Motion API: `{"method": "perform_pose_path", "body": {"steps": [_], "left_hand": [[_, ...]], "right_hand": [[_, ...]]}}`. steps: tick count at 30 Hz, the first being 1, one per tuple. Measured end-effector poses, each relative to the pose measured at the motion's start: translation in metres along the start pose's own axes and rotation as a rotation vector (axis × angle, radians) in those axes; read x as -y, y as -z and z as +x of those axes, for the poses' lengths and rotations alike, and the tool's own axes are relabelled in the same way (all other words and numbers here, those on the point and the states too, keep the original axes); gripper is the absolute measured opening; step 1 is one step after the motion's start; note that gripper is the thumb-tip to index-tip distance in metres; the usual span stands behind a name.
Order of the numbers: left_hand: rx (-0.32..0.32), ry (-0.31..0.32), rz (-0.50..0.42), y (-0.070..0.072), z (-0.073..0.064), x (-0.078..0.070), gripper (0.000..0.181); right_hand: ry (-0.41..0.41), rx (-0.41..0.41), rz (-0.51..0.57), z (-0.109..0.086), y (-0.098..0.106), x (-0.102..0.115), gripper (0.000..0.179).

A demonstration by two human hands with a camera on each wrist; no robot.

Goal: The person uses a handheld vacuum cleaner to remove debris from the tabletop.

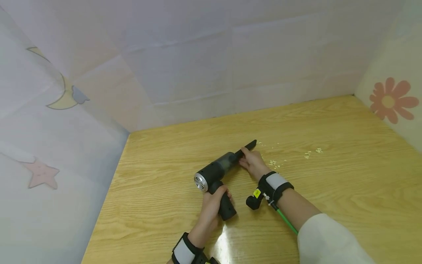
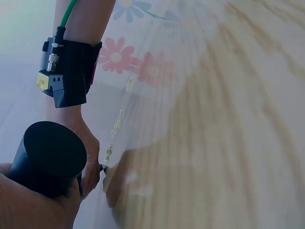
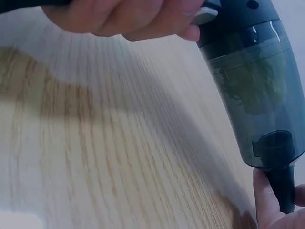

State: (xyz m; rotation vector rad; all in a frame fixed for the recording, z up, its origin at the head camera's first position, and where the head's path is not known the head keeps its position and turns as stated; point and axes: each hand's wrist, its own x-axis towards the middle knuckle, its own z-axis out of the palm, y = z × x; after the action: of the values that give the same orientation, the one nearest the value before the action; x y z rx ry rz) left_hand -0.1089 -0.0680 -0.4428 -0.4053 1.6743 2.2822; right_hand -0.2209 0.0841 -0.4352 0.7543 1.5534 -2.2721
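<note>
A black handheld vacuum cleaner (image 1: 213, 173) with a silver end cap is held at a slant over the table in the head view. My left hand (image 1: 211, 205) grips its handle, whose round base (image 2: 55, 152) faces the left wrist camera. At the front, my right hand (image 1: 254, 164) pinches the slim black nozzle (image 1: 251, 145) near where it joins the body. The see-through dust cup (image 3: 259, 90) shows a pale filter inside in the right wrist view. Pale crumbs (image 1: 273, 162) lie on the table just right of the right hand.
More crumbs (image 1: 318, 150) are scattered farther right on the wooden table (image 1: 158, 205). Cloth walls with printed shapes, among them a red flower (image 1: 388, 101) and a star (image 1: 40, 174), enclose the table's back and sides. A green cable (image 1: 287, 221) runs from the right wrist's camera strap.
</note>
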Motion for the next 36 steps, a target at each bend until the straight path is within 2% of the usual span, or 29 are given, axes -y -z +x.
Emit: {"method": "perform_pose_path", "body": {"steps": [6,15,21,26,31,36], "left_hand": [[0.022,0.009,0.009,0.0,0.001,0.0,0.019],[0.032,0.007,0.017,0.003,0.0,0.002,0.016],[0.061,0.005,0.031,0.007,-0.003,0.002,0.016],[0.062,0.011,0.03,0.016,-0.006,0.002,0.022],[0.059,0.038,0.057,0.028,-0.016,0.0,0.031],[0.082,0.07,0.073,0.043,-0.026,-0.002,0.021]], "right_hand": [[0.004,0.003,0.016,-0.001,0.003,0.001,0.058],[-0.013,0.008,0.014,-0.005,0.007,0.0,0.059],[-0.006,0.013,0.008,-0.009,0.01,-0.003,0.059],[-0.007,0.056,0.03,-0.015,0.008,-0.008,0.062],[-0.027,0.091,0.063,-0.023,0.004,-0.016,0.061],[-0.038,0.14,0.071,-0.029,-0.002,-0.023,0.062]]}}
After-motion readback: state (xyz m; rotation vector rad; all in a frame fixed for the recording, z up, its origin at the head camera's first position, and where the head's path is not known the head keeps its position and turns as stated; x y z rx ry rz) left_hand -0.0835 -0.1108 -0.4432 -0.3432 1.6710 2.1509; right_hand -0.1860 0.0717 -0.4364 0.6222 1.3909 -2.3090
